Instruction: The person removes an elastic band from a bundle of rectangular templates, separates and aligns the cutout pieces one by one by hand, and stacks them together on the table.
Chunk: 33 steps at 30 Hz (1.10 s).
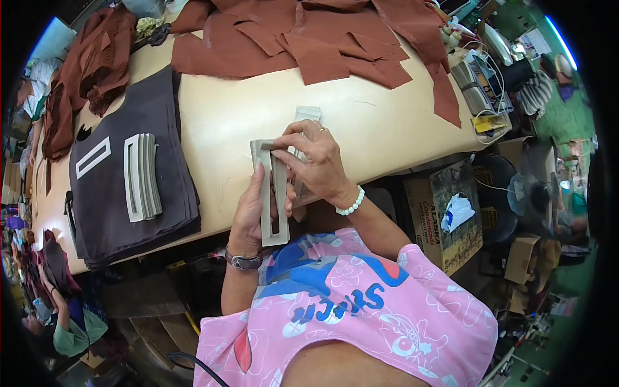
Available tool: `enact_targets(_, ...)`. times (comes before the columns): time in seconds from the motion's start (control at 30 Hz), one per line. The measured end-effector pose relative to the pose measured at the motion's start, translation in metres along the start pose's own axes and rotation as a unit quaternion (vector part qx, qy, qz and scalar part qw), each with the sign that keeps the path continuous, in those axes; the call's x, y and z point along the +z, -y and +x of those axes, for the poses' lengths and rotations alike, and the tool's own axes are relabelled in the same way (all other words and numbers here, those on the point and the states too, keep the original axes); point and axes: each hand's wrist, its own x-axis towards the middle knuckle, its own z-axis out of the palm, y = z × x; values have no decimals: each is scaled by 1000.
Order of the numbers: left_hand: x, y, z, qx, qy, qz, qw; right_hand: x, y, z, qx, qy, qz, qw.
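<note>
A stack of pale grey-beige, slotted rectangular pieces (265, 216) is held upright over the table edge. My left hand (246, 209) wraps round its lower part, thumb along the near side. Fingers of my right hand (322, 161) pinch at the top edge of the stack, by the upper end of the slot. Beyond the right hand lies a similar pale bundle (308, 113), partly covered by it. To the left, another slotted stack (149, 187) and a single white slotted piece (82, 169) rest on dark grey cloth panels (171, 222).
Brown cut fabric (258, 48) spreads across the far side of the cream table (219, 122). More brown cloth (106, 58) is heaped at far left. A printed carton (445, 213) stands below the right edge. Another person (77, 329) shows at lower left.
</note>
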Motion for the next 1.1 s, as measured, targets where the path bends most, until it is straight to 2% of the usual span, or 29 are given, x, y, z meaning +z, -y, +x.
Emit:
enact_targets(0.1,-1,0,-1,-17,10,-11,1000,-5,-5,0,46,52,110,992)
enact_targets(0.13,-2,0,-2,-24,16,-17,999,-6,-7,2,105,35,183,977)
enact_targets(0.2,-5,-1,-7,4,-15,16,1000,-12,-12,11,220,2,322,921)
enact_targets(0.23,-8,-3,-11,18,-30,33,999,-19,-16,18,238,-29,381,893)
enact_targets(0.33,-24,-10,-24,22,-75,9,997,-23,-52,27,258,-22,338,905)
enact_targets(0.43,-30,-14,-28,38,-77,-9,996,-8,-76,20,272,36,142,951)
enact_targets(0.47,-31,-14,-30,46,-73,-16,996,-4,-80,15,222,19,41,974)
enact_targets(0.53,-24,-13,-27,33,-68,-4,997,1,-74,13,110,-15,-159,981)
enact_targets(0.57,-22,-12,-23,26,-57,-1,998,-1,-69,13,105,-25,-174,979)
enact_targets(0.7,-1,-7,-9,7,-28,10,1000,-4,-27,13,53,-9,18,998)
enact_targets(0.8,3,-4,2,2,-7,0,1000,2,-1,4,3,35,-14,999)
enact_targets(1.03,6,-4,1,18,-18,13,1000,2,0,-6,17,44,44,998)
enact_targets(1.1,9,-6,0,22,-13,21,999,3,4,-2,46,1,43,998)
